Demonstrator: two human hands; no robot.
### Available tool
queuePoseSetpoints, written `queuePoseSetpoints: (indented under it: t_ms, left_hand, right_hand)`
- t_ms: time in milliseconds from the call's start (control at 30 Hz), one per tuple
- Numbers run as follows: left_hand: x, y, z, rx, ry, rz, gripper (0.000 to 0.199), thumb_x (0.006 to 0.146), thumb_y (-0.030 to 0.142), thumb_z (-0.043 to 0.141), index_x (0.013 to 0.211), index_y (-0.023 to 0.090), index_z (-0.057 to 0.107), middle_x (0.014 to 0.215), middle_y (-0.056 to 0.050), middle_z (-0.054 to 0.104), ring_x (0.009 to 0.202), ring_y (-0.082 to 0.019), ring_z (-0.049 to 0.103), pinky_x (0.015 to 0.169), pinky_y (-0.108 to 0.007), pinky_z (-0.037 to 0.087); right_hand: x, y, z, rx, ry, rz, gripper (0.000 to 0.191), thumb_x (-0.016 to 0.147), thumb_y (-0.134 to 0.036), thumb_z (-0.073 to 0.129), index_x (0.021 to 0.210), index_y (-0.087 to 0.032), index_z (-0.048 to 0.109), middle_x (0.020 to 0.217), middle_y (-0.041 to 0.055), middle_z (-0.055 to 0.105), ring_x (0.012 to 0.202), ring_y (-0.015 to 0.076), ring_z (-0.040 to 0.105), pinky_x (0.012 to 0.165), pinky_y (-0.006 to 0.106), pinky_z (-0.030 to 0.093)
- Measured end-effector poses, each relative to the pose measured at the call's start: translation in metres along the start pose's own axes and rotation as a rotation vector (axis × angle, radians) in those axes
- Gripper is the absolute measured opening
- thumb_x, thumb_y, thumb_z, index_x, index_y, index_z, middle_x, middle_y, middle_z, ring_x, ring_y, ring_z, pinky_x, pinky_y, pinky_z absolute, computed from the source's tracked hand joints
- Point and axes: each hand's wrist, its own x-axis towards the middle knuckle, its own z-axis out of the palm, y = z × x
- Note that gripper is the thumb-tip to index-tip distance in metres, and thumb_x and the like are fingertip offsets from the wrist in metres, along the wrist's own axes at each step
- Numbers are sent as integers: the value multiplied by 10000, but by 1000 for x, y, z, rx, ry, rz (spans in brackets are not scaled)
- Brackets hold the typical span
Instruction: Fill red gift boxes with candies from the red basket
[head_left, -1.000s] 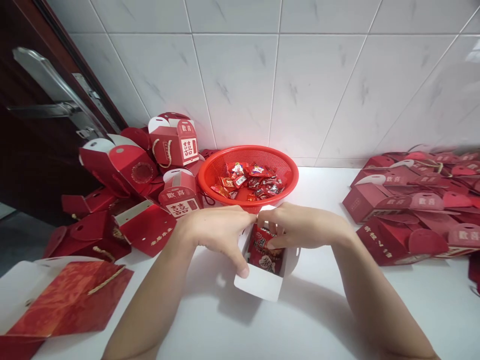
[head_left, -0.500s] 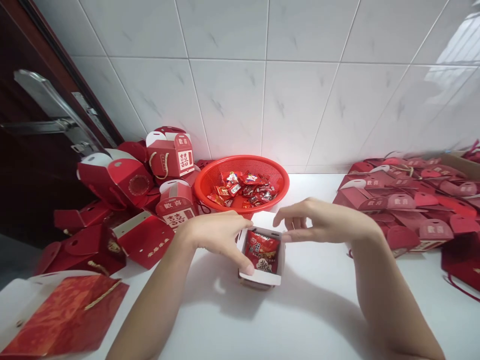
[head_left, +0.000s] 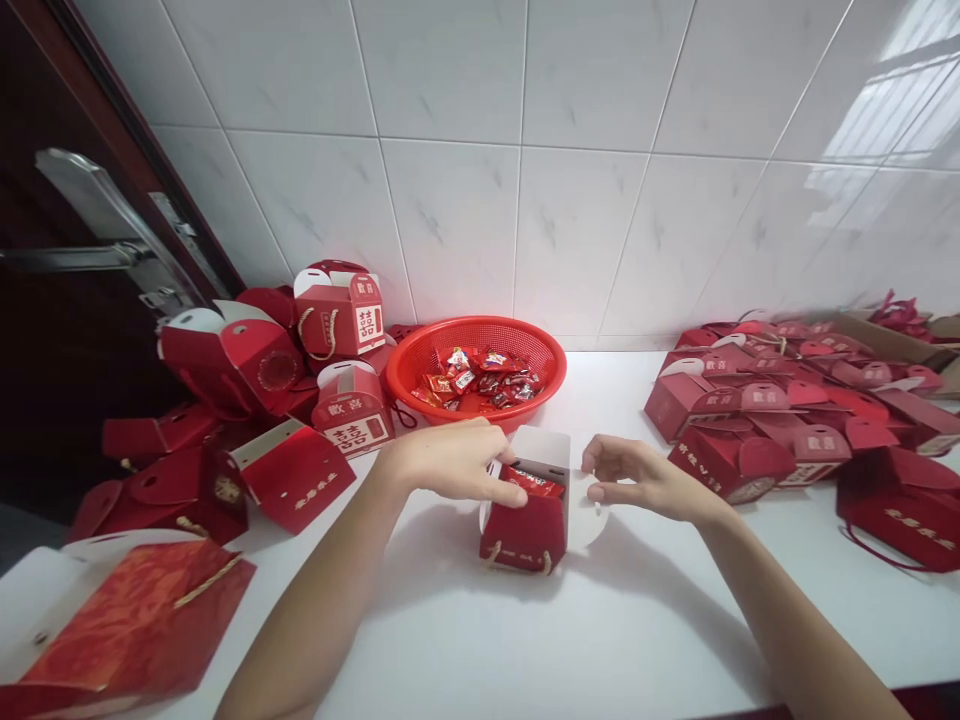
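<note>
A small dark red box (head_left: 523, 535) with cord handles stands upright on the white table, its flaps up and its top uncovered. Inside it lies a red candy packet (head_left: 534, 483). My left hand (head_left: 457, 462) is at the box's left side, thumb over the opening near the packet, fingers gripping the left flap and partly hidden behind it. On the other side, my right hand (head_left: 637, 476) pinches the white inner face of the right flap (head_left: 589, 510), which leans outward.
Behind the box sits a red basket (head_left: 401, 375) of wrapped candies against the tiled wall. Red boxes (head_left: 262, 365) are piled at the left beside a door handle (head_left: 90, 255). More closed red boxes (head_left: 750, 440) crowd the right side, with a cardboard box (head_left: 874, 335) behind.
The box has tipped so its dark red front and cords face me. Its right flap has swung outward, and my right hand has moved slightly right. The view has shifted right.
</note>
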Motion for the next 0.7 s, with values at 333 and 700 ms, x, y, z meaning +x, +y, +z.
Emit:
queuePoseSetpoints:
  t_ms: [333,700]
  left_hand:
    - [12,-4,4,51,-39,-147,349,649,429,739,879,222,578,840,-11,651,766,-212,613,541,-269,353]
    - [2,-17,-8,42,-36,-148,419,647,477,769,912,239,548,900,-8,643,906,-246,585,633,-280,382]
  right_hand:
    - [7,23,27,181,39,-129,525,872,-340,632,1386,-261,562,1350,110,595,1136,245,583,735,320,598]
    - [1,20,36,57,-3,-159,374,950,-390,521,1250,-279,715,1524,103,472,1297,299,546,800,349,600]
